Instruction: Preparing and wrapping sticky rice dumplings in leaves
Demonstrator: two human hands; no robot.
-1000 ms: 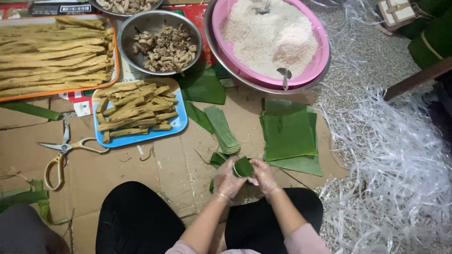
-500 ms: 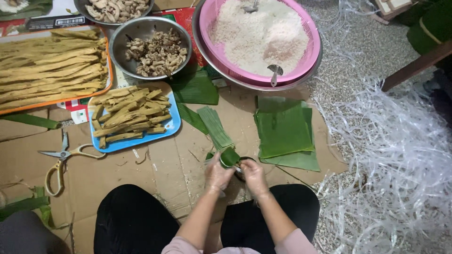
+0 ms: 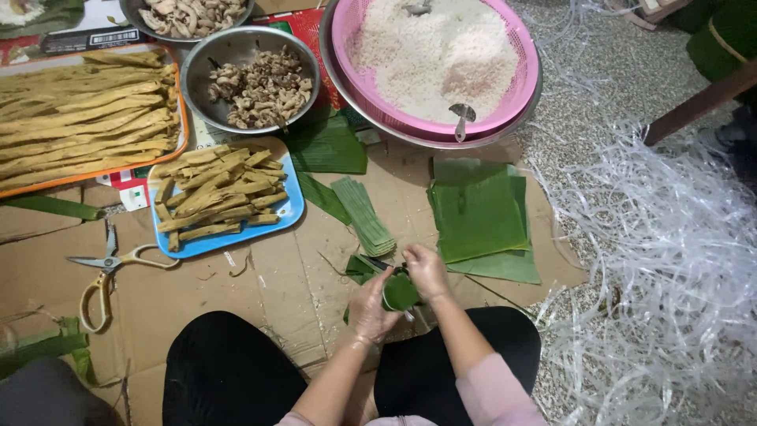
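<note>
Both of my hands meet low in the middle, over flattened cardboard in front of my knees. My left hand [image 3: 369, 306] cups a small folded green leaf parcel [image 3: 400, 292] from below and the left. My right hand [image 3: 426, 270] presses on the parcel's top right edge. A thin pale strip seems to run by the parcel. Just beyond my hands lies a stack of narrow folded leaf strips [image 3: 363, 214]. To the right is a pile of square green leaves [image 3: 477, 213].
A pink basin of white rice [image 3: 436, 55] with a spoon sits at the top. Metal bowls of brown pieces [image 3: 260, 83], a blue tray of tan sticks [image 3: 221, 197], an orange tray [image 3: 83, 110] and scissors [image 3: 102, 268] lie left. White plastic strings [image 3: 662, 276] cover the floor right.
The view has shifted, so the things on the floor sit higher in the frame. My hands stay together on the leaf parcel, turning it slightly.
</note>
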